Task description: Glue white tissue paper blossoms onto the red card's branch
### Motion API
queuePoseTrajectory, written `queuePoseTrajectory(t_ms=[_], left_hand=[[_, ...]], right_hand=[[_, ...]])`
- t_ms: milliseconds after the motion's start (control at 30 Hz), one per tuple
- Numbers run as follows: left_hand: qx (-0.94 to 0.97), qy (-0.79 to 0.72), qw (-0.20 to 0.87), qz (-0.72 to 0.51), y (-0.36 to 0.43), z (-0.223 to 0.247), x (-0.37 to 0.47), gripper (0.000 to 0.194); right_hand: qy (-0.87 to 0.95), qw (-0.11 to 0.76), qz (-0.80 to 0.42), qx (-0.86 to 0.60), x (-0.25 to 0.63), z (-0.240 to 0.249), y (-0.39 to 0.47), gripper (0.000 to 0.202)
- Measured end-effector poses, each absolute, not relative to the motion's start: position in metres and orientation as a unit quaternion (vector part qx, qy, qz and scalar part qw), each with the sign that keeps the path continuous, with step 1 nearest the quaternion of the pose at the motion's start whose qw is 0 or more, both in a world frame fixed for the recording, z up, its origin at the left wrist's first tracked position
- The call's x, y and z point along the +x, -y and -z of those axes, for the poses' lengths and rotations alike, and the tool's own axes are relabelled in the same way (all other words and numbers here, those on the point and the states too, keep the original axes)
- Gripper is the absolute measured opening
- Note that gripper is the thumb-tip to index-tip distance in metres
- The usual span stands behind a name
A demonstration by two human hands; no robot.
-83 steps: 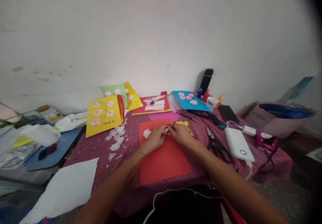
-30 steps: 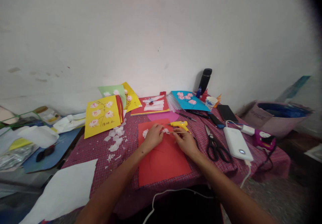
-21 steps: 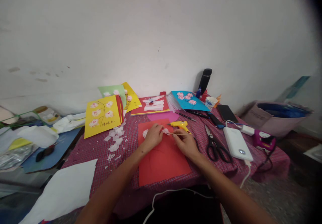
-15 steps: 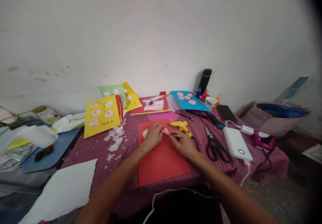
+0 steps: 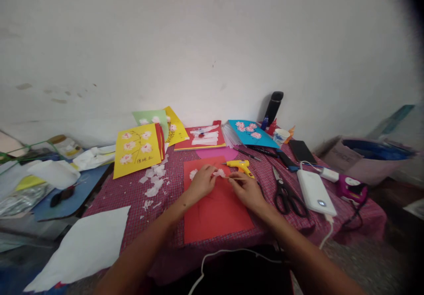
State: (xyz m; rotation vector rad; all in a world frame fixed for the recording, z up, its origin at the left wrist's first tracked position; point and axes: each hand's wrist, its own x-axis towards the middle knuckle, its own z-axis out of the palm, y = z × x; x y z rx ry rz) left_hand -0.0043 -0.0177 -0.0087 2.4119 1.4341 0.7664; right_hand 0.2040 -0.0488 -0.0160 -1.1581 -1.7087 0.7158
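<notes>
A red sheet of paper [image 5: 217,217] lies in front of me. Near its upper edge is a white-and-pink paper flower [image 5: 220,173]. My left hand [image 5: 202,183] rests on the sheet, its thumb and fingers closed at the left edge of that flower. A second paper flower [image 5: 193,174] shows just left of this hand. On the other side, my right hand [image 5: 247,190] pinches a thin wooden stick [image 5: 232,178], its tip pointing at the flower's right side. Just behind the right hand lies a yellow glue gun [image 5: 241,166].
Black-handled scissors [image 5: 286,198] and a white power bank [image 5: 316,192] lie to the right. Torn white paper bits [image 5: 154,181] are scattered left. Flower cards in yellow [image 5: 135,151] and blue [image 5: 255,137] stand behind, near a black bottle [image 5: 274,107] and paper cup [image 5: 281,136].
The view has shifted slightly, so things sit a little further right. Both hands stay at the same flower, with the stick still in my right hand.
</notes>
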Motion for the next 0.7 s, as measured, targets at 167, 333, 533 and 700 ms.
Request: queuePoseTrajectory(t_ms=[167, 333, 533, 700], left_hand=[[0.852, -0.439, 0.139, -0.251, 0.087, -0.004, -0.043, 0.026], [0.758, -0.620, 0.081, -0.187, 0.113, -0.008, -0.129, 0.023], [0.651, -0.734, 0.031, -0.193, 0.079, -0.023, -0.232, 0.023], [0.641, -0.748, 0.034, -0.167, 0.062, -0.018, -0.247, 0.019]], right_hand=[[0.665, 0.449, -0.341, -0.490, 0.217, 0.010, 0.080, 0.025], [0.605, 0.439, -0.407, -0.525, 0.216, 0.021, 0.096, 0.034], [0.589, 0.436, -0.422, -0.533, 0.215, 0.030, 0.098, 0.040], [0.583, 0.440, -0.412, -0.544, 0.218, 0.033, 0.099, 0.043]])
